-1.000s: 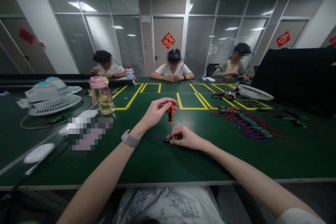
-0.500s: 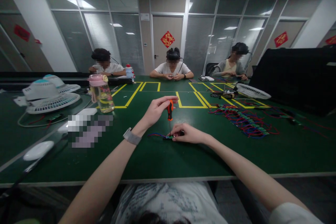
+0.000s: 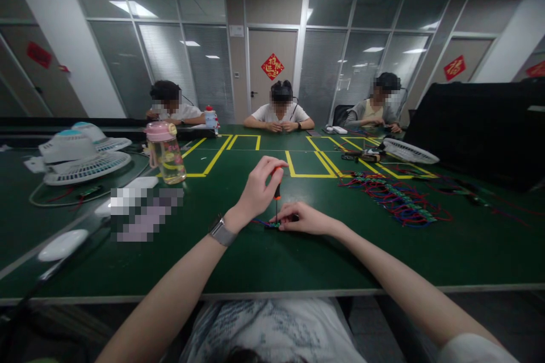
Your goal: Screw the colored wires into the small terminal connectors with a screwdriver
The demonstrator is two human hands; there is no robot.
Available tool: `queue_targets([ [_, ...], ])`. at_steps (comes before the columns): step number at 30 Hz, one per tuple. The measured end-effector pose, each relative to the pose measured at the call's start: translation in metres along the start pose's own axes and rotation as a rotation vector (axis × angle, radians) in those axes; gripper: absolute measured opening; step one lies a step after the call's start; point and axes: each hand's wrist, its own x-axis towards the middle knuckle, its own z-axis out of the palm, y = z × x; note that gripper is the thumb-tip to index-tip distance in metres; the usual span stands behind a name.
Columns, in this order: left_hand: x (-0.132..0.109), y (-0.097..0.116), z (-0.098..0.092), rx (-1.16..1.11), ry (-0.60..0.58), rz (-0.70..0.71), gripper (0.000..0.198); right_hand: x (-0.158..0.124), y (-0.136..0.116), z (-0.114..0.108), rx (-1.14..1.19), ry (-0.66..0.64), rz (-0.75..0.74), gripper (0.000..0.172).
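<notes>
My left hand (image 3: 260,184) is closed around the handle of an orange and black screwdriver (image 3: 278,191), which stands upright. Its thin shaft runs down to a small green circuit board (image 3: 272,226) lying on the green table. My right hand (image 3: 306,218) pinches the right end of the board, fingers close beside the screwdriver's tip. Red and blue wires (image 3: 259,221) come off the board's left side. The exact spot under the tip is too small to make out.
To the right lies a row of wired circuit boards (image 3: 395,198). A white fan (image 3: 85,159) and a pink-lidded bottle (image 3: 166,153) stand left. Yellow tape (image 3: 313,176) marks the table (image 3: 323,266). Several people sit across it; a black screen (image 3: 481,130) is at right.
My left hand has turned at the wrist and its fingers have curled around the screwdriver's handle, covering more of it. My right hand stays at the board.
</notes>
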Motion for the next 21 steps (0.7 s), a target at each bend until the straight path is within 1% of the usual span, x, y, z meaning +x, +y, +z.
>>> queue_targets([
  [1, -0.0003, -0.0002, 0.0004, -0.055, -0.021, -0.02, 0.026, 0.0, -0.0003, 0.0001, 0.005, 0.003, 0.002, 0.032],
  [4, -0.0002, -0.0009, 0.0022, -0.307, -0.069, -0.15, 0.029, -0.0001, -0.0011, 0.0004, 0.01, 0.01, 0.012, 0.032],
  [6, 0.0001, 0.0001, 0.0032, -0.418, -0.049, -0.215, 0.029, -0.0002, -0.0012, 0.0007, 0.011, 0.01, 0.013, 0.032],
  [9, 0.0004, 0.0035, 0.0035, -0.454, 0.015, -0.257, 0.024, 0.0001, -0.0009, 0.0013, 0.007, 0.015, 0.009, 0.031],
  [13, 0.0008, 0.0049, 0.0039, -0.416, 0.037, -0.269, 0.019, 0.0003, -0.0007, 0.0017, 0.016, 0.017, 0.02, 0.031],
  [16, 0.0011, 0.0027, 0.0044, -0.326, 0.055, -0.225, 0.018, 0.0, -0.0016, 0.0013, 0.017, 0.013, 0.021, 0.031],
  [21, -0.0009, 0.0013, -0.0016, 0.104, 0.11, -0.032, 0.019, -0.0002, -0.0038, 0.0008, 0.01, 0.014, 0.035, 0.032],
])
